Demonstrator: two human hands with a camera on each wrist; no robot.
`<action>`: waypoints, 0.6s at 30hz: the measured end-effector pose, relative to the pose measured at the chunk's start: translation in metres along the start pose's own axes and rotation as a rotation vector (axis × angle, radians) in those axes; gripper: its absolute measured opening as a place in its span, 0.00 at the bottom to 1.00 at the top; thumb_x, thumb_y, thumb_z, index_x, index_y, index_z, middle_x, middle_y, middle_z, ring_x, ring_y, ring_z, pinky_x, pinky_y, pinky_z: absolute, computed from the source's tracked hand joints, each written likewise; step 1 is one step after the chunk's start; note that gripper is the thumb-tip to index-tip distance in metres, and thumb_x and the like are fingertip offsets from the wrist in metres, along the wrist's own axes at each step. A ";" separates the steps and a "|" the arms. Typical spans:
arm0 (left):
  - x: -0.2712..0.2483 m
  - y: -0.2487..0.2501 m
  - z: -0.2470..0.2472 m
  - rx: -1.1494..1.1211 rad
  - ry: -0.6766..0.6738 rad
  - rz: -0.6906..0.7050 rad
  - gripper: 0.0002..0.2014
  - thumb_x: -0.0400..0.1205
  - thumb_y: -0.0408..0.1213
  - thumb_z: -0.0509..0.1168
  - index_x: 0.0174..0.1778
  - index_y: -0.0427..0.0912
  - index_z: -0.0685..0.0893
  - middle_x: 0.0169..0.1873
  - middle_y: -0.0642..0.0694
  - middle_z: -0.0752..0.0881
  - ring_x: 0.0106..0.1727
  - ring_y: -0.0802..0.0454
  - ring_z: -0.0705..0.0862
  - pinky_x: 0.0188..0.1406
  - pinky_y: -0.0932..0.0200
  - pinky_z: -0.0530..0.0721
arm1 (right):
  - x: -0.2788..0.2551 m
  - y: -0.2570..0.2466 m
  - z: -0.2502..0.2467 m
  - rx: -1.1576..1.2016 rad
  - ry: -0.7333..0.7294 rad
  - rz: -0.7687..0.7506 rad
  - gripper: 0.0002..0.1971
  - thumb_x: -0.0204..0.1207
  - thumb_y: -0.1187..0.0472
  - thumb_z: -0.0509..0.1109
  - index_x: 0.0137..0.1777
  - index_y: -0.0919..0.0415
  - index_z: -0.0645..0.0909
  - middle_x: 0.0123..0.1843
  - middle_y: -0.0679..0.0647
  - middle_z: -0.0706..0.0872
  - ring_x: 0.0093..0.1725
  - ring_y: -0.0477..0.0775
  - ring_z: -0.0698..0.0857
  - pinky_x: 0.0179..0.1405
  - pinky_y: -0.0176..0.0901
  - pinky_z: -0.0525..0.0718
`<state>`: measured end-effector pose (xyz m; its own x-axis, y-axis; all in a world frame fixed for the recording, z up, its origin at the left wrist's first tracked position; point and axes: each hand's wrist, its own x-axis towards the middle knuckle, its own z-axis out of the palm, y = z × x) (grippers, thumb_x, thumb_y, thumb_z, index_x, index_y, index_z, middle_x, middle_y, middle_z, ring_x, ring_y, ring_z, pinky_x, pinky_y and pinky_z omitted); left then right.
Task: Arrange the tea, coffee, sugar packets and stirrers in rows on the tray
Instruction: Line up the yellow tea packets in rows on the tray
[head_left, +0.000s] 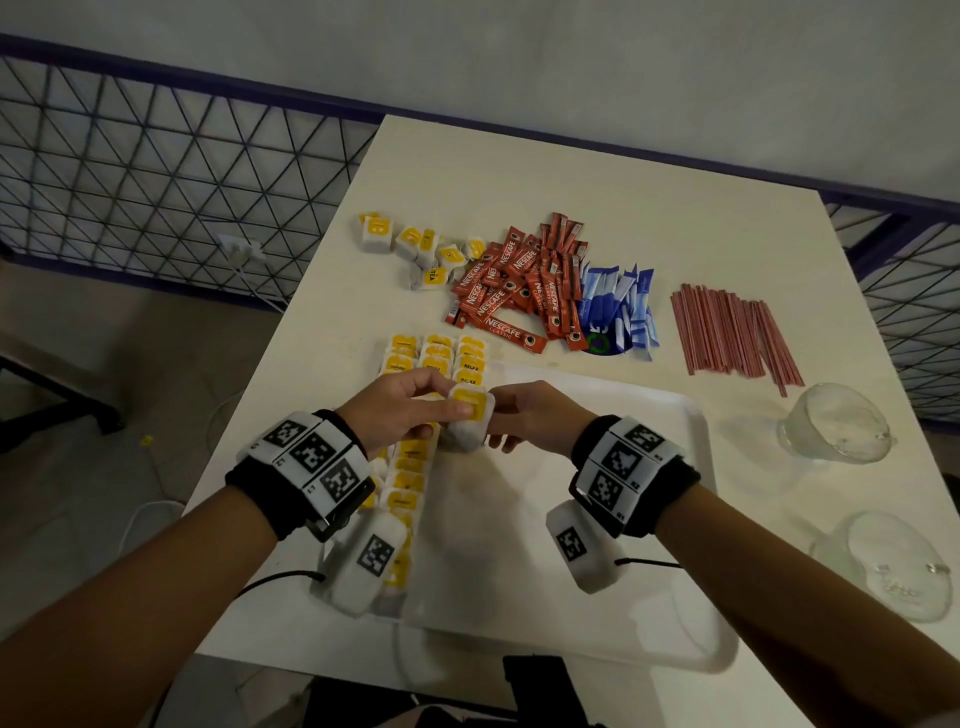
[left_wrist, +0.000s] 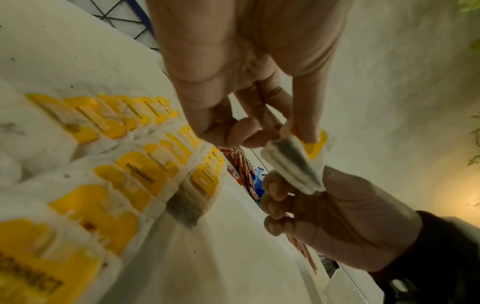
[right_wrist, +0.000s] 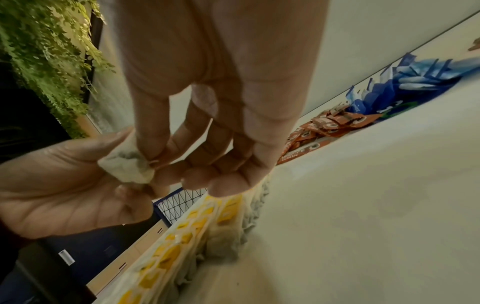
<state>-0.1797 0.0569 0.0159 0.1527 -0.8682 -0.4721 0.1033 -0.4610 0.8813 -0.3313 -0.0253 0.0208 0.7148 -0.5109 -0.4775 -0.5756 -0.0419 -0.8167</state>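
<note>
A person's left hand (head_left: 402, 410) and right hand (head_left: 535, 418) meet above the white tray (head_left: 691, 415) on the white table (head_left: 571, 171), both pinching one tea bag (head_left: 467, 421) with a yellow tag between them. At far left of the table lies a loose cluster of tea bags (head_left: 415, 249), still off the tray. Nearer, along the tray's left side, rows of tea bags (head_left: 434, 356) with yellow tags run from the far edge toward the near edge, partly hidden under the left wrist. The left grip closes thumb and fingertips on the held bag's upper end, by the tag; the left wrist view shows the bag (left_wrist: 298, 162) hanging clear of the rows. The right grip pinches the bag's lower, paper end, with the remaining fingers (left_wrist: 275, 205) curled. Right of the loose tea, red coffee sticks (head_left: 514, 286) sit in a heap at the table's centre, touching a pile of blue sugar packets (head_left: 618, 306). Further right, a sheaf of red stirrers (head_left: 727, 332) lies on the table, apart from the sugar. Two clear glass cups (head_left: 836, 421) stand at the table's right edge, beside the tray.
</note>
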 end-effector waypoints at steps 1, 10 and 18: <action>0.000 -0.001 0.000 -0.008 0.004 0.002 0.13 0.75 0.27 0.70 0.29 0.44 0.75 0.30 0.51 0.77 0.28 0.59 0.73 0.23 0.72 0.75 | 0.000 0.002 0.001 0.009 0.012 0.012 0.07 0.77 0.69 0.67 0.52 0.67 0.82 0.31 0.49 0.81 0.23 0.34 0.79 0.32 0.30 0.79; 0.004 -0.016 -0.001 0.234 -0.005 0.032 0.09 0.74 0.27 0.72 0.35 0.43 0.79 0.19 0.56 0.84 0.24 0.64 0.80 0.28 0.71 0.79 | -0.006 0.010 0.003 0.178 0.080 0.058 0.09 0.75 0.73 0.66 0.49 0.58 0.79 0.37 0.51 0.82 0.36 0.46 0.78 0.37 0.36 0.77; -0.001 -0.025 0.002 0.503 -0.042 0.002 0.08 0.74 0.35 0.72 0.38 0.50 0.79 0.28 0.55 0.84 0.29 0.55 0.80 0.29 0.64 0.76 | -0.004 0.014 0.024 -0.255 0.158 0.062 0.13 0.74 0.57 0.73 0.54 0.63 0.83 0.50 0.58 0.87 0.43 0.48 0.78 0.41 0.35 0.75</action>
<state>-0.1843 0.0686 -0.0061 0.1120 -0.8709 -0.4785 -0.3846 -0.4820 0.7873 -0.3331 -0.0028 0.0032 0.6155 -0.6460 -0.4515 -0.7119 -0.2099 -0.6702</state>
